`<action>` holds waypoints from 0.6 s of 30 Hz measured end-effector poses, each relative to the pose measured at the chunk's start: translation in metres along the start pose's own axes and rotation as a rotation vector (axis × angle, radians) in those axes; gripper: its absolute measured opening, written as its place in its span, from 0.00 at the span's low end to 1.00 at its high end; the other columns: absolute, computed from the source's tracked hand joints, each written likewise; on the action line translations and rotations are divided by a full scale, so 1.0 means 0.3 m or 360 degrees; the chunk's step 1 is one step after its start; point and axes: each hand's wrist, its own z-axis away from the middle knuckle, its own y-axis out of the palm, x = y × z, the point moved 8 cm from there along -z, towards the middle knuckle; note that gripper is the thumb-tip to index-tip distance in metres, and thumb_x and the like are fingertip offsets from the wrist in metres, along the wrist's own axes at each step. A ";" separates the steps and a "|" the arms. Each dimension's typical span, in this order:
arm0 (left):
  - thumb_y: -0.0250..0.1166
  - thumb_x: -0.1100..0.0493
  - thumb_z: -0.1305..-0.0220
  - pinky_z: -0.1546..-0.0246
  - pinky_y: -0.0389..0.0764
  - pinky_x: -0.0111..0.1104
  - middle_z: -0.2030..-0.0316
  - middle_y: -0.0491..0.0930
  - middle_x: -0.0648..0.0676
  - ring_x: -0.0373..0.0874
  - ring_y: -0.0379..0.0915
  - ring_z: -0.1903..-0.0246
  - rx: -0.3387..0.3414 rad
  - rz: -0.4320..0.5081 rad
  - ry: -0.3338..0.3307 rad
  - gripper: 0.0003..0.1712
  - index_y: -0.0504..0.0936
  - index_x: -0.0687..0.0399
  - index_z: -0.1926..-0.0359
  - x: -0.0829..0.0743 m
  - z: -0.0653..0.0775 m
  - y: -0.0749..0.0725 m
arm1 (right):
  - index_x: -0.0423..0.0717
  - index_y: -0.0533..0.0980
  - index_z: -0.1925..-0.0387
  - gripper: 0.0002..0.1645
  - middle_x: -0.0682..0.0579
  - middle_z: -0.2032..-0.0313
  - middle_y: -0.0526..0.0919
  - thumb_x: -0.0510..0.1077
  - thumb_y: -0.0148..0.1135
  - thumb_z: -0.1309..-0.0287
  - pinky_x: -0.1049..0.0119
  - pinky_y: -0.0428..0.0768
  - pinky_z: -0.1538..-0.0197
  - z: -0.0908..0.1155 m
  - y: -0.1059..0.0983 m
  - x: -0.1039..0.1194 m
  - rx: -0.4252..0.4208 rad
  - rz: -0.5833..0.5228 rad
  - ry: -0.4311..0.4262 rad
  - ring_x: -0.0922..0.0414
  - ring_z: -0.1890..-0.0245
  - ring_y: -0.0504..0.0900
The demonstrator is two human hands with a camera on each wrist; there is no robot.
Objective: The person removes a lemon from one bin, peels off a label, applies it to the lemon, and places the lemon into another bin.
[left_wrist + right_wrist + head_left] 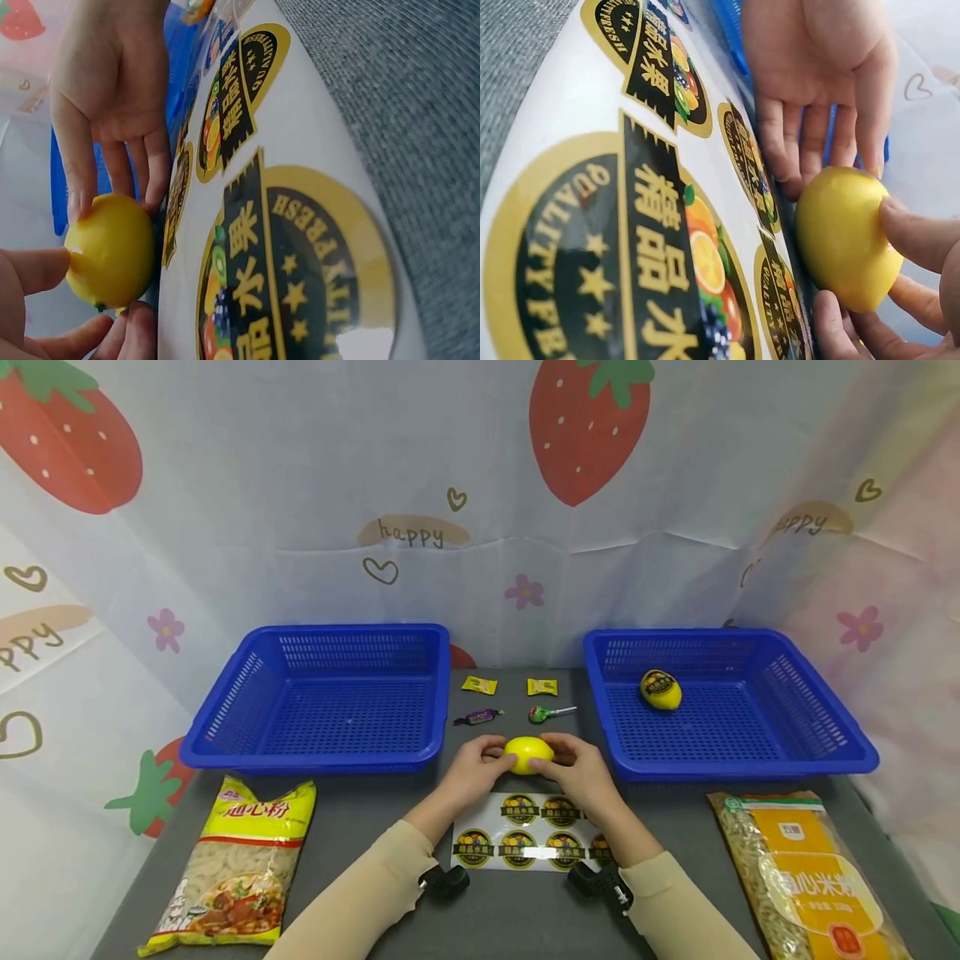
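A plain yellow lemon (529, 755) is held between both hands above the grey table, just behind a sheet of stickers (517, 831). My left hand (472, 768) grips its left end with thumb and fingers. On the other end, the right hand (581, 770) does the same, its thumb across the front. Both wrist views show fingertips against the lemon (112, 251), and no label shows on the sides seen. Round black-and-gold fruit labels cover the white sheet. A second lemon (661, 690), bearing such a label, lies in the right blue basket (738, 768).
A blue basket (315, 762) stands at the back left. Between the baskets lie two yellow-wrapped candies (480, 685), a purple-wrapped candy (480, 717) and a lollipop (551, 713). Pasta bags flank the front: one yellow (240, 864), one orange (813, 877). A printed curtain (337, 460) hangs behind.
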 end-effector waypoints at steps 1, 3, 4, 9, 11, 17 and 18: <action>0.64 0.53 0.29 0.46 0.81 0.41 0.45 0.80 0.61 0.50 0.79 0.47 -0.0001 0.0013 -0.0005 0.29 0.72 0.64 0.33 0.002 0.000 -0.001 | 0.47 0.73 0.33 0.36 0.45 0.39 0.79 0.51 0.72 0.40 0.54 0.81 0.43 0.000 0.000 0.000 0.0001 0.0002 -0.0001 0.48 0.42 0.80; 0.64 0.53 0.29 0.45 0.81 0.41 0.45 0.80 0.61 0.51 0.78 0.47 -0.0002 0.0031 -0.0020 0.30 0.72 0.64 0.33 0.003 0.003 -0.003 | 0.47 0.73 0.33 0.36 0.45 0.39 0.80 0.51 0.73 0.40 0.53 0.80 0.42 0.001 0.000 -0.001 -0.0004 0.0020 -0.0001 0.48 0.41 0.79; 0.64 0.53 0.29 0.45 0.81 0.41 0.45 0.80 0.61 0.51 0.78 0.47 -0.0002 0.0031 -0.0021 0.30 0.72 0.64 0.33 0.003 0.004 -0.003 | 0.47 0.73 0.33 0.36 0.45 0.39 0.80 0.51 0.72 0.40 0.52 0.80 0.41 0.001 0.000 0.000 -0.0006 0.0035 -0.0005 0.48 0.41 0.79; 0.65 0.55 0.30 0.47 0.82 0.40 0.46 0.80 0.60 0.49 0.79 0.49 -0.0005 -0.0006 0.0022 0.27 0.74 0.64 0.35 -0.010 0.009 -0.004 | 0.46 0.74 0.35 0.33 0.45 0.40 0.80 0.50 0.72 0.40 0.51 0.80 0.41 0.003 0.008 0.010 -0.0010 0.0073 -0.0026 0.48 0.42 0.80; 0.64 0.56 0.30 0.47 0.81 0.40 0.46 0.80 0.60 0.49 0.79 0.50 -0.0010 -0.0019 0.0046 0.26 0.75 0.63 0.35 -0.017 0.010 -0.005 | 0.46 0.74 0.35 0.33 0.45 0.40 0.80 0.50 0.72 0.39 0.51 0.80 0.41 0.004 0.010 0.018 -0.0014 0.0081 -0.0041 0.47 0.42 0.80; 0.64 0.56 0.29 0.45 0.80 0.42 0.45 0.80 0.61 0.51 0.78 0.47 -0.0016 0.0002 0.0057 0.26 0.75 0.64 0.36 -0.022 0.013 -0.010 | 0.46 0.74 0.35 0.33 0.45 0.39 0.80 0.49 0.72 0.39 0.50 0.79 0.40 0.004 0.008 0.027 -0.0026 0.0085 -0.0060 0.48 0.41 0.80; 0.63 0.56 0.29 0.44 0.80 0.42 0.45 0.80 0.62 0.52 0.78 0.47 -0.0018 0.0010 0.0053 0.26 0.75 0.64 0.36 -0.021 0.013 -0.011 | 0.46 0.74 0.34 0.34 0.45 0.39 0.80 0.49 0.72 0.40 0.50 0.79 0.40 0.004 0.009 0.028 -0.0026 0.0081 -0.0063 0.48 0.41 0.80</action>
